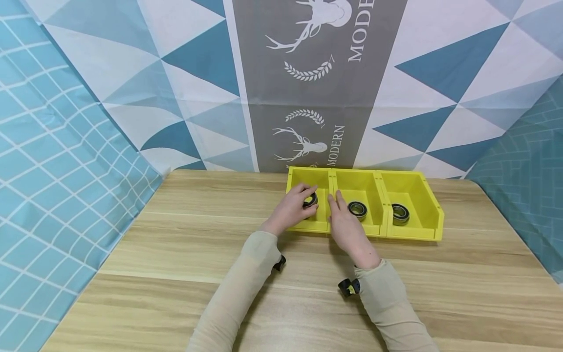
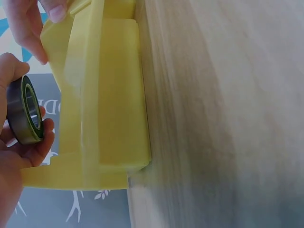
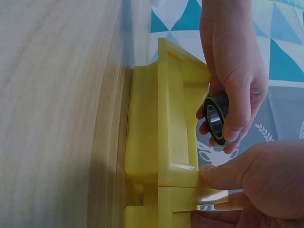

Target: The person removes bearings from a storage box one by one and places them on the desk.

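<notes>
Three yellow bins stand joined in a row in the head view. Over the left bin, my left hand pinches a ball bearing between thumb and fingers. The bearing is a dark ring with a shiny inner bore, held tilted above the bin floor. My right hand grips the divider between the left and middle bins, thumb on one side and fingers on the other, as the right wrist view shows. Beside it, a second bearing lies in the middle bin. Another bearing lies in the right bin.
The bins sit at the back of a wooden table, close to a patterned backdrop. Blue tiled-pattern cloth hangs at the left, with a teal one at the right. Both wrists wear small dark devices.
</notes>
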